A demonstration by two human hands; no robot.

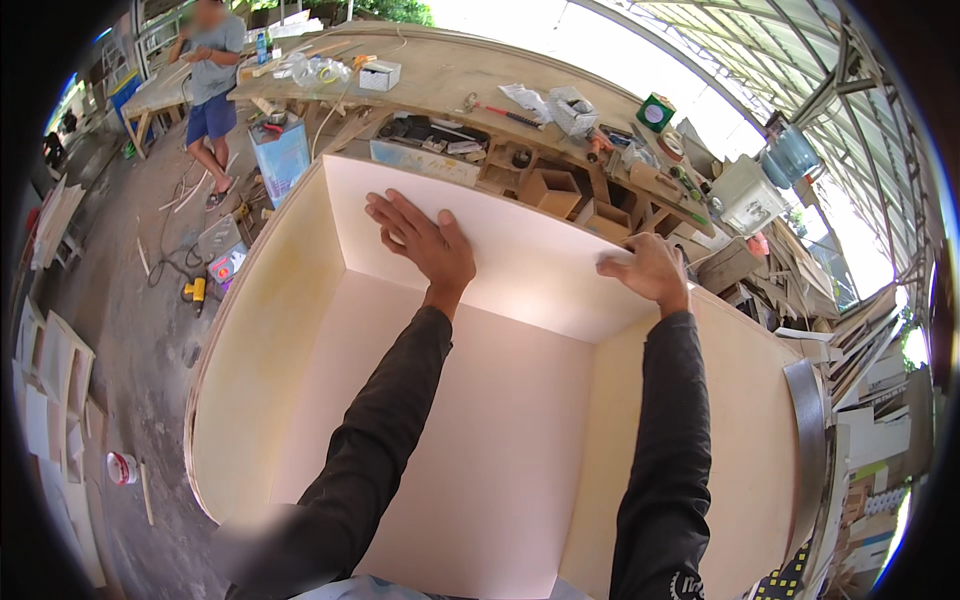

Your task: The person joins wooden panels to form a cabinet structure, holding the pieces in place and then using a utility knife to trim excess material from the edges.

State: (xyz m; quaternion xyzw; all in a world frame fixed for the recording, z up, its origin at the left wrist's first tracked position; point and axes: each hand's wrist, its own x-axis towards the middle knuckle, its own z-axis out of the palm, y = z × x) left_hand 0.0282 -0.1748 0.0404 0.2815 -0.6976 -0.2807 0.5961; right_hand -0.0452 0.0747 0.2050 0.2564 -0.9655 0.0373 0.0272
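The left hand [428, 243] spreads open at the box's [540, 255] wall; the right hand [655, 272] grips its rim. Probably stiff and heavy, it is best held by opposite rims.

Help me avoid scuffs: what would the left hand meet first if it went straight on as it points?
Most likely the white far inner panel: the left hand is in front of it, fingers angled up and left. Whether they touch it is hard to tell.
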